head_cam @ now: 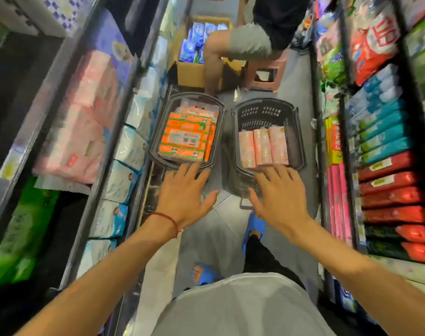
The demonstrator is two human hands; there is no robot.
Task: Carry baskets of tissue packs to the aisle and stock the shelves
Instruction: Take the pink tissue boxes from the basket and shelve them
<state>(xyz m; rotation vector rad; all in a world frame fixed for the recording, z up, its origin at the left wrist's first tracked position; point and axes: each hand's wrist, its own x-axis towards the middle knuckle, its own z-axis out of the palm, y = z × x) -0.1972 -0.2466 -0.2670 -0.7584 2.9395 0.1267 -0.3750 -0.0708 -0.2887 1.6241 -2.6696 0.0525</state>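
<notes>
Feet: blue slippers [253, 229] are standing on the grey floor [206, 238] of the aisle.
Left hand [184, 192]: is reaching forward with fingers spread, gripping nothing; its fingertips are lying over the near rim of the left basket [155, 141], contact cannot be told. A red string [168, 220] is circling the wrist.
Right hand [279, 192]: is reaching likewise, fingers splayed and empty, over the near rim of the right basket [267, 112].
Baskets: both are sitting side by side on the floor, just beside each other.
Left basket load: orange tissue packs [184, 139] are filling it, lying flat.
Right basket load: three pink tissue packs [262, 146] are lying in its near half.
Shelves: pink bundles [80, 117] are sitting at left, red packs [388, 190] at right.
Beyond: another person [255, 40] is sitting on a stool [264, 76] beside a cardboard box [192, 71] holding blue packs [197, 37].
</notes>
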